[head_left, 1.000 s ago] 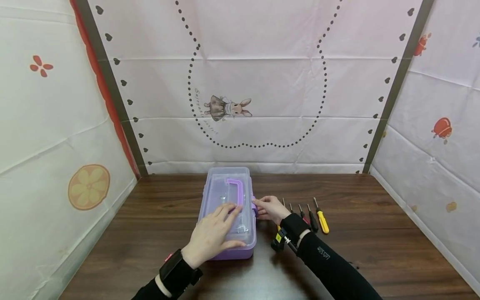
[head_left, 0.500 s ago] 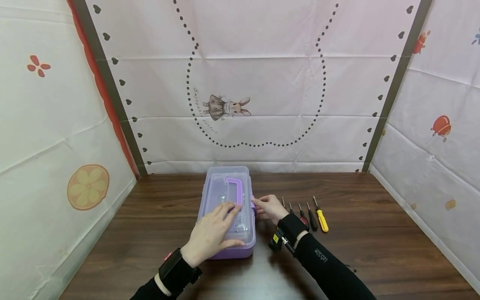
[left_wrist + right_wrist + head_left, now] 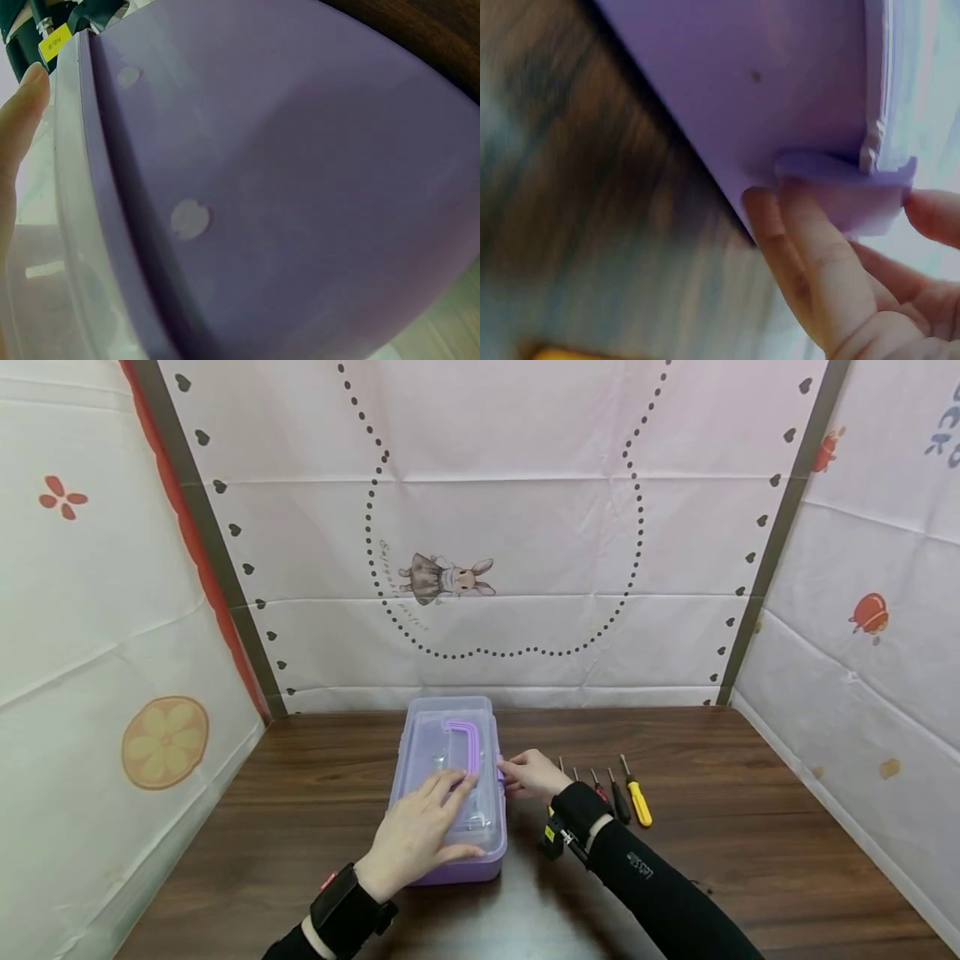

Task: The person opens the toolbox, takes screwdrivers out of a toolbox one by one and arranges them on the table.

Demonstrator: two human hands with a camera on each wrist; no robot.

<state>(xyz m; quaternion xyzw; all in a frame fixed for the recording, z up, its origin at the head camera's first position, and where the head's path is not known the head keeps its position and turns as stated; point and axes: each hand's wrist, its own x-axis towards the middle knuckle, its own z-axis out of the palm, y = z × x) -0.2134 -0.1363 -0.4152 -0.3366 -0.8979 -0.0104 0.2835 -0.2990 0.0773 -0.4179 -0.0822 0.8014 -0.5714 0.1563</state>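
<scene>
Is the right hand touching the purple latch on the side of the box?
Touching. The right wrist view shows the right hand with fingers under the purple latch and another fingertip against its edge, on the box.

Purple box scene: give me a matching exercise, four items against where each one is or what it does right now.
Items:
1. left hand
2. right hand
3. yellow-handled screwdriver
4. purple carry handle

Places or states:
A. last in the tool row, farthest from the box
B. lies folded flat on the clear lid
C. rests flat on the lid
D. pinches the purple latch on the box side

Pairs: 1-C, 2-D, 3-A, 4-B
</scene>
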